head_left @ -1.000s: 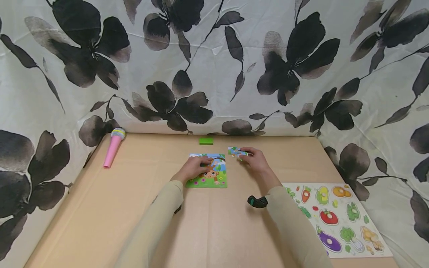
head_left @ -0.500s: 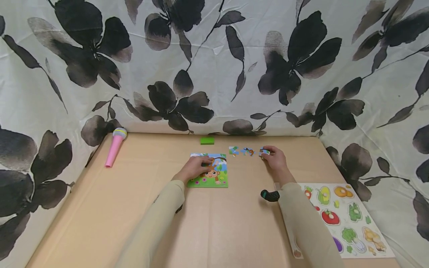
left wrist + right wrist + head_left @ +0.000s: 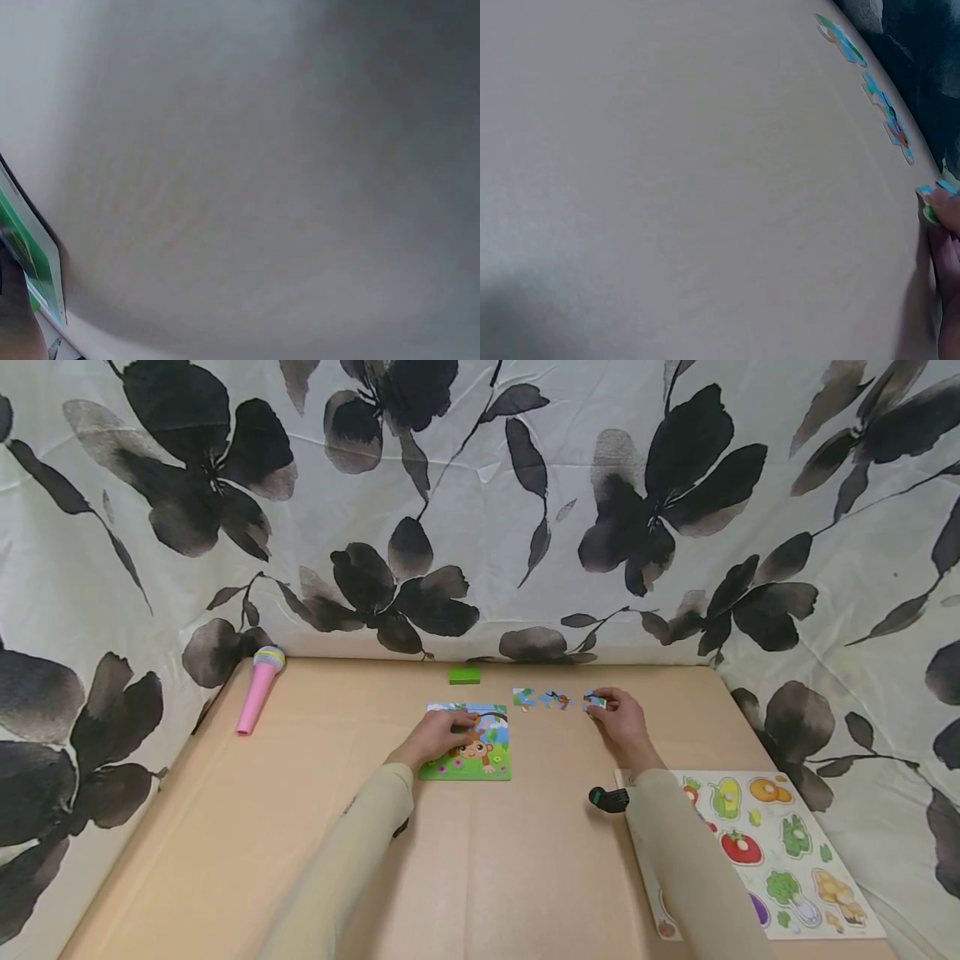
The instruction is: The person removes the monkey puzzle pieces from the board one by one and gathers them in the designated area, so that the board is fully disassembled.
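Observation:
A square monkey puzzle (image 3: 487, 764) lies on the table, and my left hand (image 3: 431, 739) rests across its upper left part. In the left wrist view, only an edge of the puzzle (image 3: 37, 255) and part of the hand show at the far left. To the right of the puzzle, two loose puzzle pieces lie in a row: a blue-green piece (image 3: 523, 697) and a piece with some brown on it (image 3: 557, 700). At the row's right end, my right hand (image 3: 624, 722) pinches another puzzle piece (image 3: 592, 700) between thumb and fingers.
A green block (image 3: 464, 676) sits near the table's back edge. At the left lies a pink toy microphone (image 3: 259, 693). Under my right forearm is a white vegetable board (image 3: 806, 885). A floral cloth (image 3: 495, 510) hangs behind the table.
My right hand has moved right with a puzzle piece, leaving two pieces lying behind it; over the last half second it barely moves. My left hand stays on the monkey puzzle.

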`<action>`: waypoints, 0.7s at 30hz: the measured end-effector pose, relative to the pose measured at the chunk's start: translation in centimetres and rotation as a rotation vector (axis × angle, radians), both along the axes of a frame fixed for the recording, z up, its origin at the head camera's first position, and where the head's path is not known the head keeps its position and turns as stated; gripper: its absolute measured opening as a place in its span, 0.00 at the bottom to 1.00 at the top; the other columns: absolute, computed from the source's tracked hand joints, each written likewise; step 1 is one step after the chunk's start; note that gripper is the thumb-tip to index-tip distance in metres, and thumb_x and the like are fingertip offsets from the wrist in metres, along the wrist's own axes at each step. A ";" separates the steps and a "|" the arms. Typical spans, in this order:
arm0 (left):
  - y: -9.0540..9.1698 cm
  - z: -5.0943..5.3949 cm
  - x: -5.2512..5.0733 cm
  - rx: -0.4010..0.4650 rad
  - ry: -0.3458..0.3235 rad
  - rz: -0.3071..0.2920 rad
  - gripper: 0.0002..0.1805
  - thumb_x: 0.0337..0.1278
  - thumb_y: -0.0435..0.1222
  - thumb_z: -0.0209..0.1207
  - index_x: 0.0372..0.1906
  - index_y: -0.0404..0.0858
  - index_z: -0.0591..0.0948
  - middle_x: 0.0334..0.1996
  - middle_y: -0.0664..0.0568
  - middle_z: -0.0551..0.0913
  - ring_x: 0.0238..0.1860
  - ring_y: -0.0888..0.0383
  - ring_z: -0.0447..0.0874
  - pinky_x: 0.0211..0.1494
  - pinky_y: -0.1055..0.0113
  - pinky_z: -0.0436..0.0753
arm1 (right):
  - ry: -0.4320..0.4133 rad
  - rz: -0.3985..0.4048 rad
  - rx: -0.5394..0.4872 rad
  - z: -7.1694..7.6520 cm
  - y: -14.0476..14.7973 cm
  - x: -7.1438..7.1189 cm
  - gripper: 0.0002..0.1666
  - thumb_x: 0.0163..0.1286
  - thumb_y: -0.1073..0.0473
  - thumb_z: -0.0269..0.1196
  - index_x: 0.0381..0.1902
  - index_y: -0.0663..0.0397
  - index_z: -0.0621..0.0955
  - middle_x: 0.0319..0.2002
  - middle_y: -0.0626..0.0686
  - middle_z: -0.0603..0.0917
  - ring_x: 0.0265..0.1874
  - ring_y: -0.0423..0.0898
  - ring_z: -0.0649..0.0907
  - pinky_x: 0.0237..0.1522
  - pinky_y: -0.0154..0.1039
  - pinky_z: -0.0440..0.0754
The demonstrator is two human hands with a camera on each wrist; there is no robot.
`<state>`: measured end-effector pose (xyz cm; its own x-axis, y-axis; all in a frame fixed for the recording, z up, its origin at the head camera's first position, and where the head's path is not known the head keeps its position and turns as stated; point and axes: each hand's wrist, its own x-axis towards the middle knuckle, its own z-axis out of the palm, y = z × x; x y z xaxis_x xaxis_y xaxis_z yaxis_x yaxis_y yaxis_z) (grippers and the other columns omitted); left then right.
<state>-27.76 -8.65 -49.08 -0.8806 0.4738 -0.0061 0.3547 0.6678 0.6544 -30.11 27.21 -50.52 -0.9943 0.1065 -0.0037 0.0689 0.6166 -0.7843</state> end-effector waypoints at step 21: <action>-0.1 -0.1 0.0 0.002 -0.009 0.004 0.20 0.60 0.35 0.65 0.57 0.34 0.82 0.62 0.51 0.78 0.69 0.51 0.68 0.72 0.56 0.63 | 0.075 0.079 0.106 -0.1 -1.0 -0.5 0.18 0.68 0.65 0.63 0.53 0.68 0.81 0.45 0.63 0.75 0.39 0.52 0.68 0.38 0.41 0.64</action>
